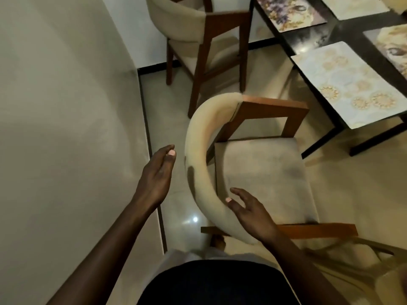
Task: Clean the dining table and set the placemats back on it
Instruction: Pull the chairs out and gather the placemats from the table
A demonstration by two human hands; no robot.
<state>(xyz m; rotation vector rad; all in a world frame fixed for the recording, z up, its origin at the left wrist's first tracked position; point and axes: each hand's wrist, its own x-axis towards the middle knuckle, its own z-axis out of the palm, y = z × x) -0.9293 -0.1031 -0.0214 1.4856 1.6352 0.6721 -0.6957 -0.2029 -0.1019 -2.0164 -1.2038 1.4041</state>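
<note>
Nothing is gripped. Left hand (pixel 157 172) is held open, fingers straight and close together, just left of the backrest (pixel 198 137), and a gap is seen between them. Right hand (pixel 247 209) is spread open over the backrest's lower curve, thumb at the padding; whether it touches cannot be told.

Wall (pixel 66 106) fills the left of the frame and glossy floor (pixel 180 208) runs beside it. Table (pixel 308 38), dark-topped, is cut off at the upper right, its near edge running from top centre down to the right. Chair (pixel 264 172) sits at centre, seat turned toward the table and pulled clear of it. A second chair (pixel 198 36) stands at top centre.

Near mat (pixel 352 84) lies flat by the table's near corner, long axis along that edge, upper left to lower right. Floral mat (pixel 290 12) lies further up the same edge, and two more are partly seen at the right.

Hands are probably set on either side of the backrest to shift the chair for access to the table. Whether the top has been wiped cannot be told.
</note>
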